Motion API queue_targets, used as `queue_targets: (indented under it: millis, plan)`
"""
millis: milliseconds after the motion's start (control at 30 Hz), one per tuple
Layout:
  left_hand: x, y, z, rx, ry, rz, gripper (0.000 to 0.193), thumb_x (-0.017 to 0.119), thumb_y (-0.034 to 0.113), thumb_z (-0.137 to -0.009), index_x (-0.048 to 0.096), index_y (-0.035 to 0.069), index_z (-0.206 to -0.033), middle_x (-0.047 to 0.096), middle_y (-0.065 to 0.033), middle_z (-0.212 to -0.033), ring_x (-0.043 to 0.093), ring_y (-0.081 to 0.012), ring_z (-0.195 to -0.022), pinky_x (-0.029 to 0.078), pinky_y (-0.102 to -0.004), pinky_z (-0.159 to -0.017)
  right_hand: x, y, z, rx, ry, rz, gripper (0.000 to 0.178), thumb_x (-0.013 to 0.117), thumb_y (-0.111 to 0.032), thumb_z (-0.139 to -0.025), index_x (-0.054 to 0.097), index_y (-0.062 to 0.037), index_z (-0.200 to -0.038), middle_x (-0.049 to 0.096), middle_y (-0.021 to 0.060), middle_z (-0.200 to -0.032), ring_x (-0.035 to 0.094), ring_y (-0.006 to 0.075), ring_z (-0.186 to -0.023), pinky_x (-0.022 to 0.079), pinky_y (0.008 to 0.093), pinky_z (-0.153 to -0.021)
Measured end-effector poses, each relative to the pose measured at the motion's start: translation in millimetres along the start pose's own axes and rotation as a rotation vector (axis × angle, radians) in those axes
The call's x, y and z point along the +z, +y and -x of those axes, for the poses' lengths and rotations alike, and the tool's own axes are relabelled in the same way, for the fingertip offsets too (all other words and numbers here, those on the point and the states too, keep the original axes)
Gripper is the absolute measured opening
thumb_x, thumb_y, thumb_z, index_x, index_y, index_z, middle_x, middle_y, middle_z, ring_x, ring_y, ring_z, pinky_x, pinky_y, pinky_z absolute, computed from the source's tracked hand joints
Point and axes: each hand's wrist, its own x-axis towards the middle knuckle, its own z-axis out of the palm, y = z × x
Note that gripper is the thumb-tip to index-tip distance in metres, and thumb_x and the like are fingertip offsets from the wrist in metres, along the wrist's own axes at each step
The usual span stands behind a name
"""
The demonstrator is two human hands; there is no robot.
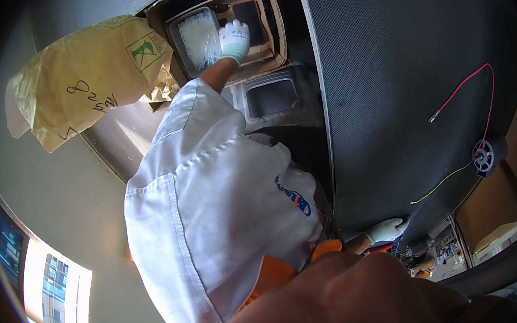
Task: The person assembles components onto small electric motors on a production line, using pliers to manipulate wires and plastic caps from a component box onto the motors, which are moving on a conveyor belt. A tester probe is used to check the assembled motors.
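Note:
My left hand (235, 39), in a white glove with a pale green cuff, reaches into a cardboard box (279, 24). Its fingers are curled down beside a clear plastic tub (176, 45) of thin, whitish, translucent pieces (198, 36); what they hold, if anything, is hidden. Right of this hand, a dark flat piece (250, 19) lies in the same box. My right hand (387, 230), also gloved in white, rests with fingers stretched out at the near edge of a black textured work surface (390, 119). Farther right on that surface is a small motor (485, 157) with a red wire and a yellow-green wire.
A crumpled brown paper bag (88, 81) with handwriting lies left of the box. Between box and body stands another clear plastic container (272, 97). The raised edge (320, 82) of the black surface runs alongside. Beyond my right hand, small cluttered items (444, 247) are hard to make out.

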Motion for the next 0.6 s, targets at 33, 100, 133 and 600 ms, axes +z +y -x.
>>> queue_targets:
  millis: [33,100,133,600]
  plan:
    - [-10,3,-10,0.114,-0.029,-0.16,0.026,0.061,0.02,-0.093,0.073,0.01,-0.113,0.067,-0.0125,-0.117,0.063,-0.0301,-0.112,0.049,-0.0489,-0.093,-2,1,-2,0.009,0.015,0.007,0.036,0.044,-0.009,-0.105,0.058,0.0087,-0.132,0.062,0.0243,-0.133,0.062,0.035,-0.119,0.048,0.0411,-0.105]
    - [-21,-8,-28,0.205,-0.104,-0.459,0.034,0.055,0.023,-0.097,0.071,0.009,-0.124,0.066,-0.0132,-0.129,0.058,-0.0333,-0.122,0.04,-0.0592,-0.101,-5,-10,-2,0.005,0.028,0.001,0.035,0.044,-0.009,-0.104,0.059,0.0087,-0.131,0.063,0.0247,-0.131,0.062,0.0357,-0.118,0.049,0.0418,-0.104]
    - [-24,-22,-35,0.231,-0.127,-0.535,0.037,0.054,0.024,-0.098,0.07,0.008,-0.128,0.065,-0.0148,-0.134,0.054,-0.0365,-0.129,0.037,-0.0631,-0.104,-4,-13,1,0.011,0.024,-0.002,0.035,0.044,-0.009,-0.104,0.059,0.0087,-0.131,0.063,0.0247,-0.131,0.062,0.0357,-0.118,0.049,0.0418,-0.104]
    - [-17,-43,-66,0.304,-0.155,-0.346,0.033,0.056,0.026,-0.097,0.075,0.009,-0.118,0.074,-0.0159,-0.114,0.069,-0.0334,-0.106,0.049,-0.0548,-0.093,3,9,-2,-0.024,0.028,-0.025,0.036,0.045,-0.009,-0.103,0.059,0.0096,-0.131,0.063,0.0259,-0.13,0.062,0.0374,-0.117,0.048,0.0429,-0.104]
